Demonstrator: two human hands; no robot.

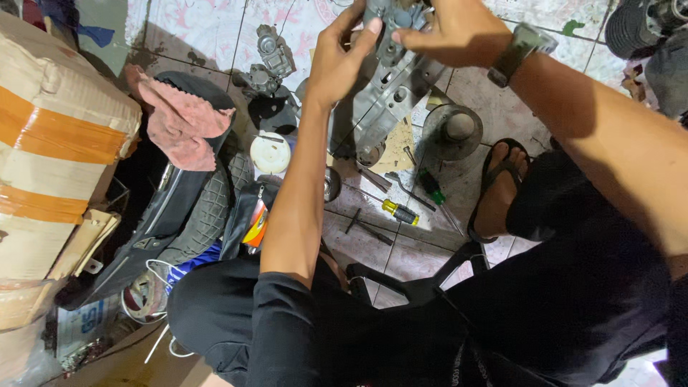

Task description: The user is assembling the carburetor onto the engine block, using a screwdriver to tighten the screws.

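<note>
A person squats on a tiled floor (215,29) and holds a grey metal engine casing (393,86) up in both hands, near the top edge of the head view. The left hand (340,61) grips the casing's left side, fingers wrapped around it and thumb pressed to its upper edge. The right hand (459,29), with a dark watch (517,51) on the wrist, clamps the casing's top from the other side. The casing hangs tilted above the floor, its lower end pointing down toward a round metal disc (453,130).

Loose tools crowd the tiles below the arms: a yellow-handled screwdriver (400,212) and a green-handled screwdriver (432,188) lie close together, just beside the person's sandalled foot (498,188). A white round cap (270,153) sits left of the left forearm, and a small grey carburettor (271,61) lies farther up the floor.

On the left, a pink rag (179,118) drapes over a black motorcycle part (172,208), beside a tyre (208,211). A taped cardboard box (54,143) fills the left edge. Little bare floor shows between these things; the widest open tiles lie at the upper left and near the right forearm.
</note>
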